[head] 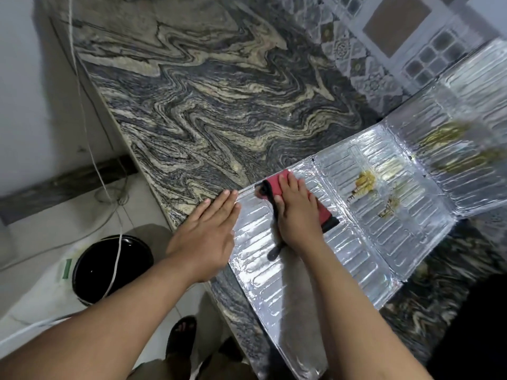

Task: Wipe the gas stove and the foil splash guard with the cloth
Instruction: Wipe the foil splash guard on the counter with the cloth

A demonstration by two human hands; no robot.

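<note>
Right hand (297,215) — fingers straight and slightly spread, palm down, pressing flat on the cloth (277,185). The cloth is red with a dark edge; it shows beyond the fingertips at the far side, along the thumb side as a dark strip, and again past the little-finger side. A dark tail of it trails back beside the wrist.

Left hand (208,231) — fingers straight and held close together, palm down. The fingertips lie on the near-left edge of the foil splash guard (370,234), the heel of the hand over the counter's edge. It touches no cloth; the cloth lies just beside it, to its right.

The guard lies unfolded flat on the marbled stone counter (205,105), ribbed silver panels running right. Yellow-brown stains (365,182) sit on the middle panel, well apart from the cloth; further yellowish smears on the far-right panel are blurred, possibly more residue.

Left of the counter, on the floor: a black bucket (112,267) with a white cord (90,149) hanging across it. Patterned wall tiles (397,31) behind.
</note>
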